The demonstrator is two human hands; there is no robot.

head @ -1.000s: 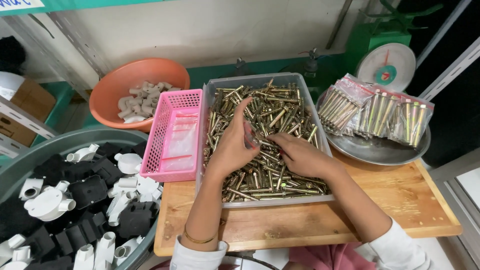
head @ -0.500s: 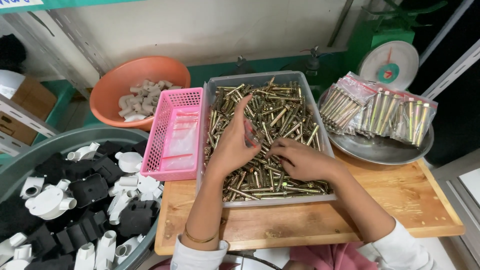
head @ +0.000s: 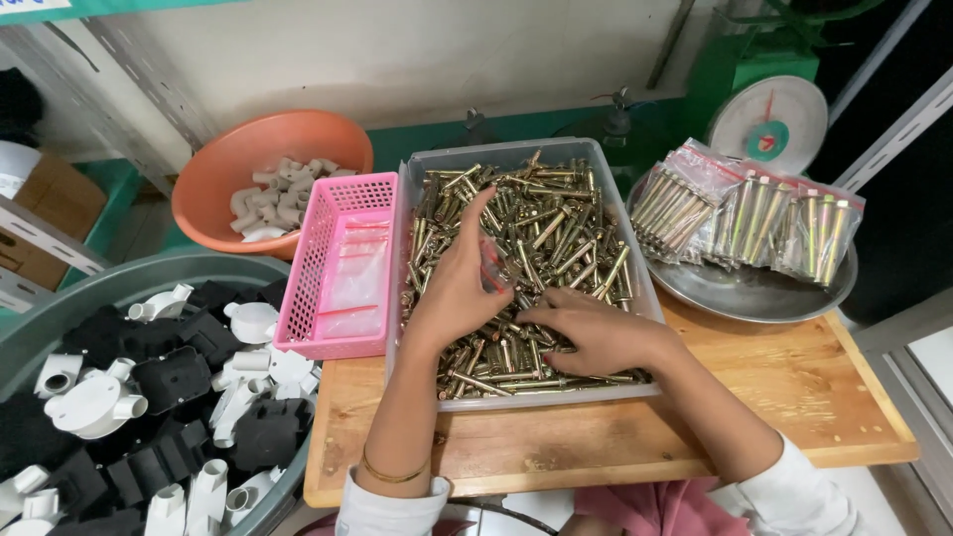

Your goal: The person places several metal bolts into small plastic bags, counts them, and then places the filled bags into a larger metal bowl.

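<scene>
Brass-coloured anchor bolts [head: 556, 238], heaped in clear tray [head: 635, 253] on wooden table [head: 596, 437] within easy reach. Left hand [head: 459, 288] raised, grip pinching a small red-edged bag; right hand [head: 596, 333] spread flat over heap, raking. Pink basket [head: 328, 258] alongside, bags ready.

Pink basket [head: 342, 260] at the board's left edge. Orange bowl [head: 213, 169] of white fittings beyond it. Bagged bolts [head: 754, 213] in a metal pan at the right corner.
</scene>
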